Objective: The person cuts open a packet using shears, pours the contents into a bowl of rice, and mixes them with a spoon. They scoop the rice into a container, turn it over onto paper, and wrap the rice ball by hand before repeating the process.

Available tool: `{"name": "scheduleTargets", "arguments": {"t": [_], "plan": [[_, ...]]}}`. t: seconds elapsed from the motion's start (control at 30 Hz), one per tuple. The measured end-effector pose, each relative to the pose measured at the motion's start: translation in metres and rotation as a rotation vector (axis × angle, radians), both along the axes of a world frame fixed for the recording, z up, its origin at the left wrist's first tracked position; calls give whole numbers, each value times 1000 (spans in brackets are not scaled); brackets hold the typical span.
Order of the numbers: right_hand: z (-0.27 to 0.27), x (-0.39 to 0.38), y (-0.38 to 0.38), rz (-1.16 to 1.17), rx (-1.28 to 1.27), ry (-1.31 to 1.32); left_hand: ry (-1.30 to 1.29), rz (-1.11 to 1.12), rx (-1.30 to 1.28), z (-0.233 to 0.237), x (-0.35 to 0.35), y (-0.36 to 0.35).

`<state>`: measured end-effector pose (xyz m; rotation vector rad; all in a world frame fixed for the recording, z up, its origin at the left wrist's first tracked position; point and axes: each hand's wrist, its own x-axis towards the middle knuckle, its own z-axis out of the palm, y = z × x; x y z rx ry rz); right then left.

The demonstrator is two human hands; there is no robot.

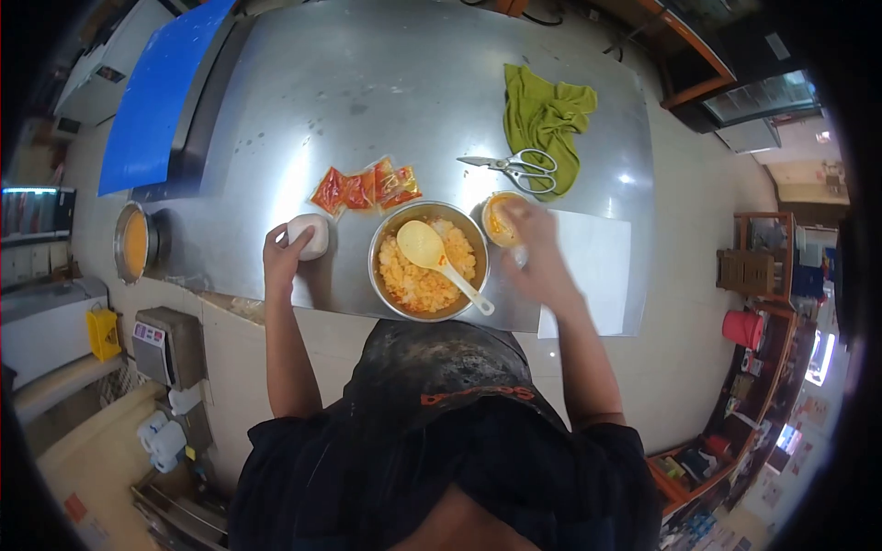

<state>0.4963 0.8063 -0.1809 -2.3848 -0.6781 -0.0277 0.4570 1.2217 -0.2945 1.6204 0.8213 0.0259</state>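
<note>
My left hand [281,259] has its thumb and fingers around a smooth white rounded object [312,233], whose exact kind I cannot make out, at the table's near edge. On the other side, my right hand [536,253] is smeared by motion. Its fingers reach over a small round container [499,230] with orange contents. Between my hands stands a metal bowl [373,281] of orange-tinted rice [413,285]. A pale rice paddle [423,246] lies on the rice, its handle over the rim toward me. Behind the bowl are red sauce packets [360,188].
Scissors [510,165] rest against a crumpled green cloth [548,119] at the back right. A white sheet [593,266] lies beside my right arm. At the left are a bowl of orange liquid [135,243], a blue panel [165,101] and a scale [153,344] below the metal table [367,73].
</note>
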Motion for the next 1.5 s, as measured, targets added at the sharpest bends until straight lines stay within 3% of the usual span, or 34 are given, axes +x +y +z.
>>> {"name": "scheduleTargets", "arguments": {"t": [0.07, 0.13, 0.2, 0.3, 0.43, 0.53, 0.7, 0.8, 0.83, 0.87, 1.03, 1.13, 1.2, 1.27, 1.37, 1.4, 1.47, 1.5], "plan": [[-26, 44, -45, -202, -256, -95, 35, -84, 53, 5, 2, 3], [-40, 90, -76, -363, -755, -200, 30, -102, 46, 9, 6, 1], [-81, 123, -98, -365, -1096, -280, 33, -98, 1, 12, 5, -4], [-121, 137, -103, 42, -1699, -154, -27, -48, -66, 5, 2, -4], [-116, 142, -105, 225, -1756, -349, -98, -46, 10, 0, -7, -9], [-141, 155, -114, 365, -1850, -129, -88, -9, 44, -1, -7, -12], [-116, 166, -143, 527, -1652, -249, -188, 36, -71, -15, -10, -6], [-67, 174, -161, 593, -1452, -80, -208, 44, -100, -16, -10, -4], [-44, 175, -151, 543, -1459, 91, -202, 48, -97, -17, -10, -3], [-28, 176, -146, 486, -1460, 260, -198, 49, -94, -18, -10, -2], [-45, 223, -166, -102, -535, 723, -214, 57, -121, -21, -11, 0], [-73, 243, -170, -488, 132, 1301, -215, 51, -111, -28, -10, -1], [-106, 245, -180, -458, 137, 1450, -206, 54, -89, -29, -11, 3], [-118, 251, -190, -842, 496, 1528, -154, 29, -103, -14, -11, 4], [-94, 241, -183, -965, 166, 985, -1, -32, -28, -3, -1, 4], [-84, 239, -189, -835, 99, 811, 53, -44, 20, 0, 2, 7], [-47, 225, -171, -882, -104, 545, 31, -40, 64, 2, 6, 4], [-29, 212, -162, -832, -114, 440, 172, -91, 288, 13, 9, 2]]}}
